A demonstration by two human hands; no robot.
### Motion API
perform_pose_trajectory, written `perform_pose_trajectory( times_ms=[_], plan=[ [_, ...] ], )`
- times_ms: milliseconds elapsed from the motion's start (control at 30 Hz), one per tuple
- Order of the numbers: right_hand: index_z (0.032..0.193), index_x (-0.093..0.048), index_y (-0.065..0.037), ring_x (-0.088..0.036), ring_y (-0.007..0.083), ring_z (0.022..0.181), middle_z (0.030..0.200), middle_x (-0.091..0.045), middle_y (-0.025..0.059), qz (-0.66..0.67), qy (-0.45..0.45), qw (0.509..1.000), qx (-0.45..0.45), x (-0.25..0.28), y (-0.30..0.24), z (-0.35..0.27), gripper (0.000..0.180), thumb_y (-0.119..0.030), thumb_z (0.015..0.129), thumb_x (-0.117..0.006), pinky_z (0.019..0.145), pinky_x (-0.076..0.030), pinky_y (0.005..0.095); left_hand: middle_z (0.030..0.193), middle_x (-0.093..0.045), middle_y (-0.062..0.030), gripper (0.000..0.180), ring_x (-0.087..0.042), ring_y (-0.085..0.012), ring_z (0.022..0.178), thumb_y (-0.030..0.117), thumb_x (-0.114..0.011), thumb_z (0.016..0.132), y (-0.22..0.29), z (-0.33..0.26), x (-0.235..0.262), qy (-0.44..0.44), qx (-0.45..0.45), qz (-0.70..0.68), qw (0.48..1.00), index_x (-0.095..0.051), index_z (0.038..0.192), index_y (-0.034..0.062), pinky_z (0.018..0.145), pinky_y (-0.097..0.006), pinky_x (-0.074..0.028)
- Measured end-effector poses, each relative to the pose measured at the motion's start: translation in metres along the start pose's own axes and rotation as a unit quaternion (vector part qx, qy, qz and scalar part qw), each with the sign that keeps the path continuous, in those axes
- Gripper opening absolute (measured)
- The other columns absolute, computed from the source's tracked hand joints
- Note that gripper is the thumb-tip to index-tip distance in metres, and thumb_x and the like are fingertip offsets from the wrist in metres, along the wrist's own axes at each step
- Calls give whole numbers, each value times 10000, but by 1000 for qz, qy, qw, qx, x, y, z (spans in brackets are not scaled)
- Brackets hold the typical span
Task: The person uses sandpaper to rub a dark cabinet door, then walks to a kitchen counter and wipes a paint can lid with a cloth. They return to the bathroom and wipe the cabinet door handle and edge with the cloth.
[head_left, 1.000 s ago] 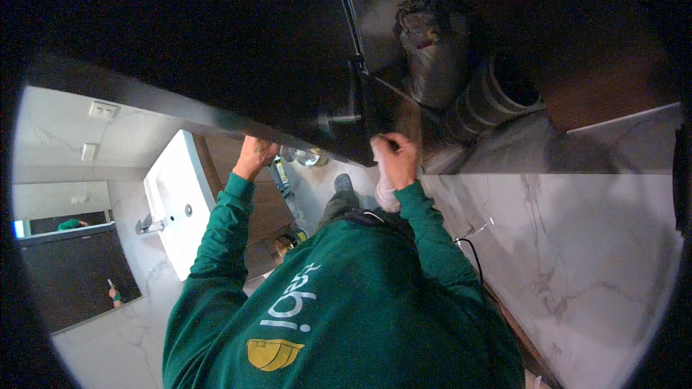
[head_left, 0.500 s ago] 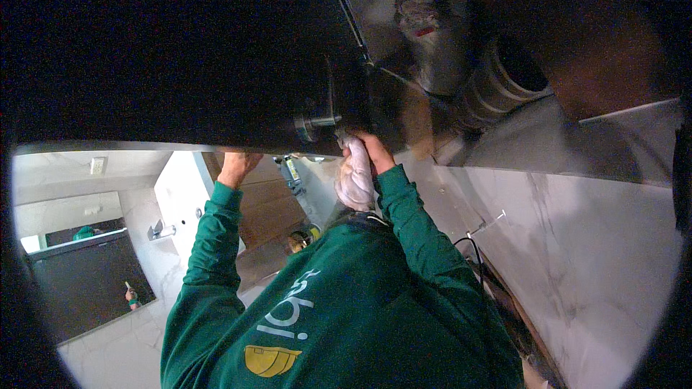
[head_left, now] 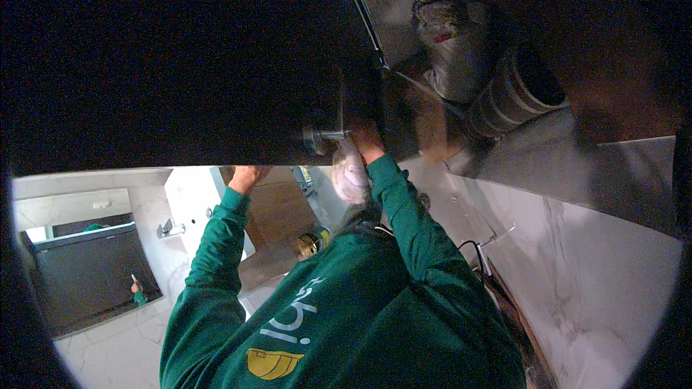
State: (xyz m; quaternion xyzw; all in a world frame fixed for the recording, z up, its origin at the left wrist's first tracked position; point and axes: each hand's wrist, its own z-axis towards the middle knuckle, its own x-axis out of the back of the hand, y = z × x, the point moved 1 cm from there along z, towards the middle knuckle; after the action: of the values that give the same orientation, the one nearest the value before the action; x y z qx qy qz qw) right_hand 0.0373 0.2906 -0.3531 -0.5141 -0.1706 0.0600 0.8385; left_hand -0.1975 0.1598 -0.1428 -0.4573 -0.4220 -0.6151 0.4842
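A large dark door [head_left: 180, 65] fills the upper left, with a metal lever handle [head_left: 324, 135] near its lower edge. My right hand [head_left: 366, 145] is at the lever's end, in shadow, closed on a whitish, bunched cloth [head_left: 350, 179]. The cloth hangs down below the handle, and its upper end meets the lever. Farther left, my left hand [head_left: 246, 177] grips the door's lower edge, its fingertips mostly hidden. Both sleeves are green.
A ribbed grey bucket-like cylinder [head_left: 508, 94] and a pale sack [head_left: 458, 50] stand at the upper right. A tape-like yellow and black roll [head_left: 314, 240] lies beside a brown wooden panel [head_left: 277, 205]. A mirror-like panel [head_left: 94, 266] is at far left.
The right hand has moved up and in toward the lever, into shadow, and less of the cloth shows. The left hand stays at the door edge. The view has shifted slightly.
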Motion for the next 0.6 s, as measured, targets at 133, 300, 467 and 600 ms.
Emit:
perform_pose_trajectory(
  times_ms=[133,300,467,600],
  plan=[
    [1085,-729,-144,-648,303,1004,1083,-707,95,-18,-47,989,138,12,22,40,291,-105,836,-584,848,-541,401,1134,-649,-172,374,-587,-426,1042,254,-665,793,-3,-1,-1,5,-14,-3,1000,-676,1136,107,927,-542,-457],
    [1058,-746,-141,-614,297,1142,1183,-682,111,-178,-131,971,89,18,21,20,281,-119,808,-620,977,-510,389,1130,-650,-171,371,-588,-423,1039,255,-669,791,-6,-2,-1,7,-24,-6,1000,-678,1130,106,926,-541,-456],
    [1075,-748,-147,-615,288,1146,1233,-666,87,-60,-146,987,-5,15,11,-10,311,-124,775,-672,990,-508,388,1126,-650,-171,367,-588,-421,1037,256,-673,790,-6,-6,-3,13,-31,-8,999,-680,1124,106,925,-540,-455],
    [1081,-742,-119,-636,291,1102,1178,-686,102,-98,-81,991,-41,48,-18,12,309,-123,778,-680,966,-511,376,1123,-650,-171,364,-589,-419,1036,257,-676,789,-3,-6,-14,29,-45,-11,999,-682,1120,105,925,-540,-455]
  ],
)
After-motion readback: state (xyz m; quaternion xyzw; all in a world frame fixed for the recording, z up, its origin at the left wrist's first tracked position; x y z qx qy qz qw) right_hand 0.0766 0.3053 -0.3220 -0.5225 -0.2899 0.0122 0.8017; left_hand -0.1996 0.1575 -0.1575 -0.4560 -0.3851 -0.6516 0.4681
